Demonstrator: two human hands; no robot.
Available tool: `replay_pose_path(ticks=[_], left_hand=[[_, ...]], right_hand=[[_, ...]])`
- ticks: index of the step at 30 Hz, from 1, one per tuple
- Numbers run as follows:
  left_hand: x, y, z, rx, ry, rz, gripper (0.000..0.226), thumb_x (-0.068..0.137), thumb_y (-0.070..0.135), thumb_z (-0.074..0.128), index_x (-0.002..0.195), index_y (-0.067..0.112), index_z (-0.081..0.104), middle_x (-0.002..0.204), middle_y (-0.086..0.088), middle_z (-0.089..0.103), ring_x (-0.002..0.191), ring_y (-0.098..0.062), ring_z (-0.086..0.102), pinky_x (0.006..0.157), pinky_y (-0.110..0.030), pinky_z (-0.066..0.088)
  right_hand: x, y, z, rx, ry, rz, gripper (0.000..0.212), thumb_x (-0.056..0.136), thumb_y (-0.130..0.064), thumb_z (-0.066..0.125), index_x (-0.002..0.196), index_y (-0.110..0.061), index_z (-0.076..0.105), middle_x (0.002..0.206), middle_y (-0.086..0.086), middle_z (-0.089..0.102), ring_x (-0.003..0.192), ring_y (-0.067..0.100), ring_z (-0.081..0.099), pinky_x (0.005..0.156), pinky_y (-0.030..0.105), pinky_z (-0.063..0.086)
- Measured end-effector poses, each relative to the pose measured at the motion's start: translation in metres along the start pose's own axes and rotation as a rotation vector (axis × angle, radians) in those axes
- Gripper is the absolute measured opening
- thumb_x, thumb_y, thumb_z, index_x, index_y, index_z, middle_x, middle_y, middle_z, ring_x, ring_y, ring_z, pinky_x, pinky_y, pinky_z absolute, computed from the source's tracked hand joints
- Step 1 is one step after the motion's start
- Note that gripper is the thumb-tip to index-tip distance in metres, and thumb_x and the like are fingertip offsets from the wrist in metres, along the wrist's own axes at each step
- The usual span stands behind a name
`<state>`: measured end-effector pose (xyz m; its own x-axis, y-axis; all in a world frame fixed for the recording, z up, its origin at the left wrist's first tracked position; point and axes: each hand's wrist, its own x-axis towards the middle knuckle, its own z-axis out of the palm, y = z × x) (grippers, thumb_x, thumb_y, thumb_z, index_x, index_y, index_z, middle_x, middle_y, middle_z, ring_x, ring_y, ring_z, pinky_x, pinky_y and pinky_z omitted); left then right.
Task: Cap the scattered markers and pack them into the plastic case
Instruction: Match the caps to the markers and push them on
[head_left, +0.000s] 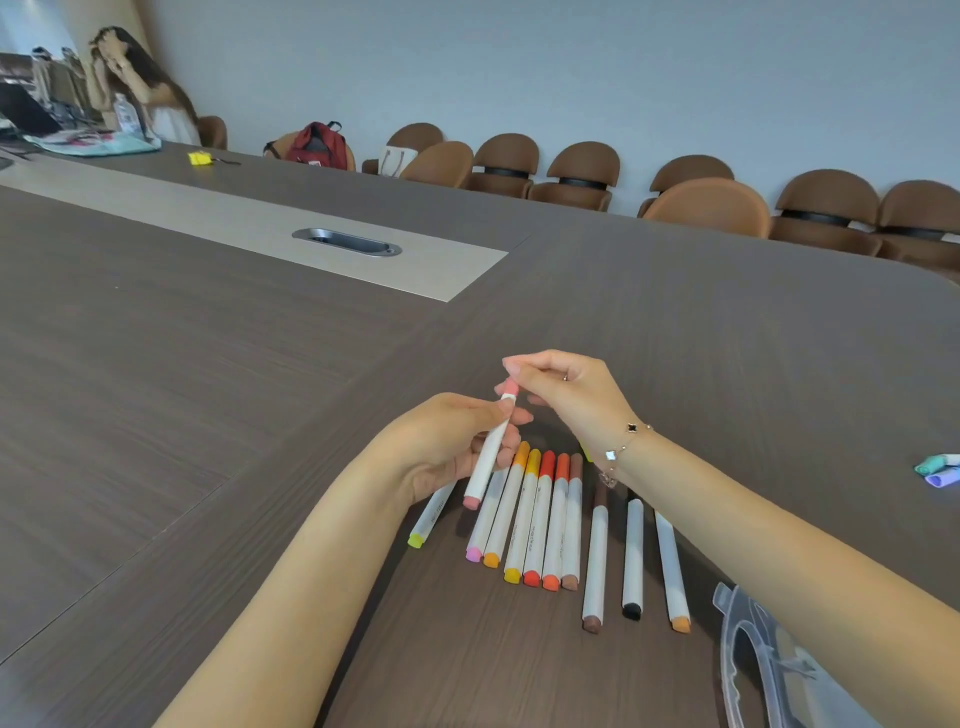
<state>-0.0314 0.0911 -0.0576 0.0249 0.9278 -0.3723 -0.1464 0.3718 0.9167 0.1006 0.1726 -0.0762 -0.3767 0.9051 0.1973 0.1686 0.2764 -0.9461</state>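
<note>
Left hand (452, 441) grips pink marker (488, 452) barrel, steadying it tilted toward 1 o'clock; right hand (561, 387) pinches pink cap (511, 387) onto tip. Capped markers (540, 519) aligned at 6 o'clock, likely for packing; plastic case (753, 660) at 4 o'clock.

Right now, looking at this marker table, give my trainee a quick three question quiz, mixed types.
1. True or false: the left hand holds the pink marker by its barrel.
2. What does the right hand pinch? A) pink cap B) plastic case C) black marker
3. Fill in: the plastic case lies at the frame's lower ____.

Key: 1 true; 2 A; 3 right.
</note>
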Motion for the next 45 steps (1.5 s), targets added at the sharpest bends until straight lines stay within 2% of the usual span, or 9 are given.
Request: replay_pose_path(ticks=[5,11,16,24,29,33,38,41,45], left_hand=[[-0.003,0.0,0.007,0.029,0.054,0.006,0.023,0.097,0.016,0.05,0.102,0.001,0.067,0.076,-0.008,0.061,0.065,-0.01,0.059,0.065,-0.022,0.056],[0.006,-0.006,-0.009,0.915,0.532,0.222,0.037,0.1,0.033,0.04,0.099,0.008,0.068,0.1,-0.008,0.066,0.078,-0.02,0.06,0.076,-0.027,0.049],[0.011,-0.023,-0.008,1.213,0.561,0.103,0.022,0.089,0.036,0.058,0.09,0.014,0.059,0.102,-0.004,0.054,0.073,-0.017,0.054,0.065,-0.027,0.043],[0.01,-0.027,0.001,1.282,0.499,0.064,0.026,0.093,0.026,0.053,0.071,0.014,0.045,0.068,0.003,0.043,0.056,-0.009,0.04,0.049,-0.02,0.032],[0.015,-0.025,0.003,1.181,0.443,0.061,0.045,0.099,0.029,0.044,0.058,0.014,0.034,0.061,-0.001,0.031,0.048,-0.011,0.031,0.046,-0.02,0.025],[0.014,-0.02,0.004,0.954,0.376,0.125,0.03,0.099,0.03,0.042,0.077,0.012,0.048,0.067,-0.002,0.047,0.054,-0.01,0.04,0.048,-0.017,0.03],[0.01,-0.012,0.007,0.653,0.228,0.206,0.021,0.098,0.028,0.047,0.092,0.011,0.055,0.091,-0.01,0.067,0.076,-0.011,0.06,0.067,-0.016,0.045],[0.006,-0.008,0.01,0.514,0.14,0.219,0.015,0.097,0.025,0.05,0.093,0.012,0.058,0.091,-0.011,0.067,0.08,-0.015,0.065,0.077,-0.023,0.052],[0.003,-0.007,0.011,0.495,0.076,0.163,0.017,0.095,0.025,0.053,0.098,0.01,0.062,0.095,-0.009,0.069,0.074,-0.007,0.065,0.07,-0.015,0.054]], right_hand=[[-0.003,0.001,0.0,-0.023,-0.029,0.014,0.017,0.091,-0.023,0.061,0.101,-0.015,0.072,0.099,-0.008,0.069,0.094,0.003,0.061,0.074,0.011,0.047],[0.005,0.005,-0.006,-0.102,-0.101,0.108,0.018,0.092,-0.029,0.058,0.102,-0.019,0.068,0.096,-0.007,0.07,0.092,0.0,0.06,0.072,0.013,0.043],[-0.005,0.019,0.002,-0.19,-0.223,0.077,0.016,0.091,-0.032,0.059,0.098,-0.023,0.07,0.094,-0.016,0.069,0.089,-0.004,0.062,0.073,0.007,0.043],[0.004,0.008,-0.069,-0.741,-0.044,0.02,0.016,0.093,-0.02,0.054,0.1,-0.02,0.069,0.092,-0.011,0.063,0.089,0.004,0.059,0.074,0.012,0.041],[-0.005,0.014,-0.085,-0.906,-0.135,0.162,0.019,0.087,-0.034,0.063,0.092,-0.017,0.069,0.083,-0.005,0.065,0.079,0.007,0.06,0.07,0.02,0.047],[-0.01,0.023,-0.063,-0.903,-0.191,0.136,0.024,0.084,-0.038,0.067,0.096,-0.018,0.066,0.082,-0.004,0.066,0.075,0.007,0.06,0.064,0.014,0.044],[-0.006,0.025,-0.05,-0.987,-0.215,0.09,0.017,0.09,-0.024,0.06,0.104,-0.017,0.068,0.096,0.001,0.068,0.088,0.013,0.063,0.083,0.024,0.052],[-0.003,0.019,-0.05,-0.721,-0.066,0.1,0.018,0.09,-0.021,0.06,0.106,-0.019,0.068,0.096,0.0,0.069,0.086,0.012,0.065,0.08,0.022,0.051],[-0.011,-0.002,-0.04,0.209,0.092,0.29,0.014,0.088,-0.013,0.064,0.1,-0.007,0.068,0.095,0.013,0.071,0.079,0.018,0.073,0.063,0.02,0.057]])
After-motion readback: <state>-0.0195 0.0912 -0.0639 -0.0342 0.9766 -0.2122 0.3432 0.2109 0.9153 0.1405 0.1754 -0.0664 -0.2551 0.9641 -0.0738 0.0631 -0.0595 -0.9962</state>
